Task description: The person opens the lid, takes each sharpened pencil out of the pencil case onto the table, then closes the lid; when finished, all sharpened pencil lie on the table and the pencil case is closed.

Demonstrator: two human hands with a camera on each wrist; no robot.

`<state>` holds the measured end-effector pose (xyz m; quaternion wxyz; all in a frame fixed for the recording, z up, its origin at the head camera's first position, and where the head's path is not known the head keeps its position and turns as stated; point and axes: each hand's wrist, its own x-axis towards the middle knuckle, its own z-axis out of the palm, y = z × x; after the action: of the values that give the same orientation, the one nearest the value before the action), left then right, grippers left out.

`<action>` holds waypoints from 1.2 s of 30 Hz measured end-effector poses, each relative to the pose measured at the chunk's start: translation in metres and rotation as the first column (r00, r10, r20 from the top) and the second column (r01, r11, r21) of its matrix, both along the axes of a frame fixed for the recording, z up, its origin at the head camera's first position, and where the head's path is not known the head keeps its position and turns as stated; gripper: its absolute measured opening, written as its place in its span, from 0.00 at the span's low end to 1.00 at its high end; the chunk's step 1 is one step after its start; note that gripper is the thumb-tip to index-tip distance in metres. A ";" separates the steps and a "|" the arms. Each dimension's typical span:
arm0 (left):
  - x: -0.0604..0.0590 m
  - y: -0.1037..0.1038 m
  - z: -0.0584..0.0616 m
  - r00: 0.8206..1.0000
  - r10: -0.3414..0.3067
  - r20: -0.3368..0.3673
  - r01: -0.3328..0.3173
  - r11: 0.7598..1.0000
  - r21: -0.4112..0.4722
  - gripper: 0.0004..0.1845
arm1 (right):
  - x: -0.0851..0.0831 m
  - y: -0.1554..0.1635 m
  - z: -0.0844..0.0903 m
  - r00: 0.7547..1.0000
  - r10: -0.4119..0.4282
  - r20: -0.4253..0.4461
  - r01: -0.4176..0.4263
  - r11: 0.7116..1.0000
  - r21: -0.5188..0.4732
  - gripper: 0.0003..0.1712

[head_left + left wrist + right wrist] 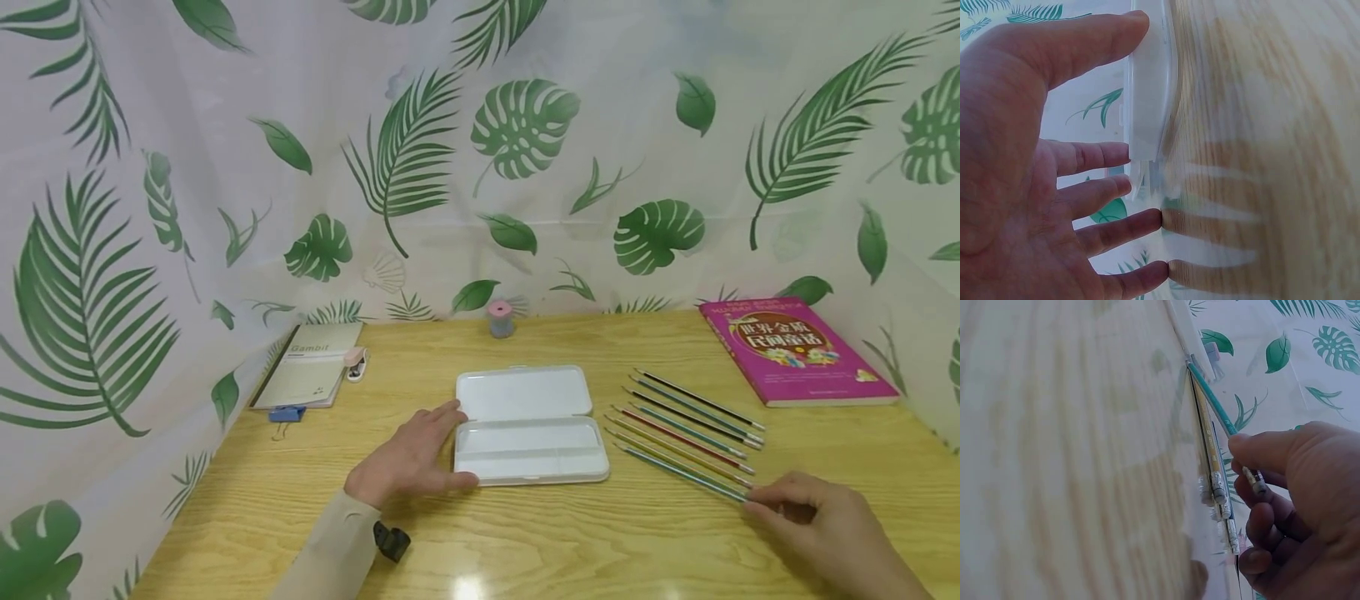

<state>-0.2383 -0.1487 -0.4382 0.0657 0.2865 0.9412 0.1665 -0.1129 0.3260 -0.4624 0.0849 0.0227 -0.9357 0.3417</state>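
Note:
A white pencil case point(525, 450) lies opened flat in the middle of the table, with nothing inside its two halves. My left hand point(412, 458) rests at its left side, fingers spread and fairly straight, the thumb along the near left corner. To the right, several pencils point(682, 425) lie side by side on a slant, erasers toward me. My right hand point(821, 521) pinches the eraser end of the nearest one, a teal pencil point(686, 473). The right wrist view shows this teal pencil point(1213, 397) between thumb and fingers, its eraser end raised off the table.
A pink book point(798, 350) lies at the back right. At the back left are a notebook point(311, 367), a small stapler point(356, 364) and a blue binder clip point(287, 413). A pink-and-grey spool-shaped item point(500, 320) stands by the leaf-print backdrop.

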 end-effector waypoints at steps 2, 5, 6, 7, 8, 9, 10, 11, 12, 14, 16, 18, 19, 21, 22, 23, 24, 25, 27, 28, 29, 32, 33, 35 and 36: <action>0.000 0.000 0.000 1.000 0.000 -0.001 0.000 1.000 -0.001 0.46 | 0.000 0.000 -0.001 1.000 0.014 -0.013 -0.013 1.000 0.019 0.05; 0.000 -0.001 0.000 1.000 -0.004 -0.003 0.004 1.000 0.007 0.45 | -0.001 0.000 -0.003 0.999 0.028 -0.040 -0.026 0.998 0.056 0.03; 0.000 -0.001 0.000 1.000 -0.006 -0.004 0.006 1.000 0.009 0.45 | -0.001 0.000 -0.004 0.999 0.031 -0.041 -0.028 0.997 0.068 0.03; 0.000 -0.001 -0.001 1.000 -0.007 -0.004 0.007 1.000 0.011 0.45 | -0.002 0.000 -0.004 0.999 0.034 -0.038 -0.031 0.996 0.082 0.03; 0.000 -0.001 -0.001 1.000 -0.010 -0.005 0.010 1.000 0.014 0.45 | -0.002 0.000 -0.004 0.999 0.033 -0.028 -0.031 0.995 0.093 0.04; 0.000 -0.002 -0.001 1.000 -0.011 -0.005 0.012 1.000 0.016 0.45 | -0.002 0.000 -0.004 0.999 0.032 -0.011 -0.030 0.994 0.101 0.04; 0.000 -0.002 -0.001 1.000 -0.012 -0.004 0.012 1.000 0.017 0.45 | -0.002 0.000 -0.004 0.999 0.032 0.004 -0.033 0.994 0.107 0.04; 0.000 -0.002 -0.002 1.000 -0.012 -0.002 0.012 1.000 0.018 0.45 | -0.003 0.000 -0.004 0.999 0.038 0.013 -0.039 0.993 0.111 0.04; 0.000 -0.002 -0.002 1.000 -0.013 0.000 0.013 1.000 0.019 0.45 | -0.003 0.000 -0.004 0.999 0.038 0.024 -0.041 0.993 0.115 0.04; 0.001 -0.003 -0.002 1.000 -0.012 0.006 0.012 1.000 0.019 0.46 | -0.003 0.000 -0.004 0.998 0.043 0.035 -0.047 0.992 0.119 0.04; 0.001 -0.003 -0.002 1.000 -0.012 0.010 0.012 1.000 0.020 0.46 | -0.004 0.000 -0.004 0.998 0.049 0.028 -0.052 0.991 0.124 0.04; 0.001 -0.004 -0.002 1.000 -0.011 0.010 0.011 1.000 0.019 0.46 | -0.004 -0.001 -0.004 0.999 0.046 0.023 -0.049 0.990 0.132 0.04; 0.001 -0.004 -0.002 1.000 -0.011 0.009 0.011 1.000 0.017 0.47 | -0.004 -0.001 -0.004 0.999 0.047 0.017 -0.049 0.990 0.135 0.04; 0.000 -0.004 -0.002 1.000 -0.010 0.005 0.010 1.000 0.014 0.46 | -0.005 -0.002 -0.004 0.999 0.045 0.015 -0.047 0.989 0.140 0.04; 0.000 -0.004 -0.002 1.000 -0.009 0.002 0.009 1.000 0.011 0.46 | -0.005 -0.001 -0.004 0.999 0.047 0.019 -0.049 0.989 0.141 0.04; 0.000 -0.004 -0.002 1.000 -0.007 0.001 0.007 1.000 0.009 0.46 | -0.005 -0.001 -0.003 0.999 0.048 0.017 -0.050 0.988 0.143 0.04; 0.000 -0.004 -0.002 1.000 -0.006 0.001 0.006 1.000 0.007 0.46 | -0.005 -0.002 -0.003 0.999 0.047 0.014 -0.049 0.988 0.148 0.04; 0.000 -0.004 -0.002 1.000 -0.006 0.000 0.006 1.000 0.004 0.46 | -0.005 -0.002 -0.002 0.999 0.046 0.011 -0.047 0.988 0.150 0.04; 0.000 -0.003 -0.002 1.000 -0.007 -0.001 0.007 1.000 0.003 0.46 | -0.004 -0.002 0.002 0.999 0.038 0.034 -0.042 0.990 0.138 0.05; 0.000 -0.003 -0.002 1.000 -0.009 -0.002 0.009 1.000 0.005 0.46 | -0.004 -0.002 0.003 0.999 0.033 0.025 -0.036 0.991 0.132 0.06; 0.000 -0.003 -0.002 1.000 -0.009 -0.002 0.009 1.000 0.006 0.46 | -0.004 -0.003 0.005 0.999 0.034 -0.005 -0.033 0.991 0.129 0.05; 0.000 -0.002 -0.001 1.000 -0.009 -0.002 0.009 1.000 0.009 0.45 | -0.009 -0.005 0.012 0.995 0.051 -0.091 -0.040 0.992 0.123 0.04; 0.000 -0.002 -0.001 1.000 -0.008 -0.002 0.008 1.000 0.008 0.45 | -0.011 -0.006 0.014 0.990 0.061 -0.131 -0.044 0.990 0.130 0.03; 0.000 -0.002 0.000 1.000 -0.005 0.000 0.005 1.000 0.008 0.45 | -0.018 -0.009 0.018 0.977 0.092 -0.193 -0.064 0.987 0.148 0.05; 0.000 -0.002 0.000 1.000 -0.006 0.001 0.006 1.000 0.006 0.45 | -0.021 -0.011 0.020 0.975 0.100 -0.196 -0.072 0.986 0.148 0.04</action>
<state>-0.2380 -0.1507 -0.4386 0.0658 0.2892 0.9399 0.1694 -0.1338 0.3154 -0.4426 0.1632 0.1039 -0.9419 0.2744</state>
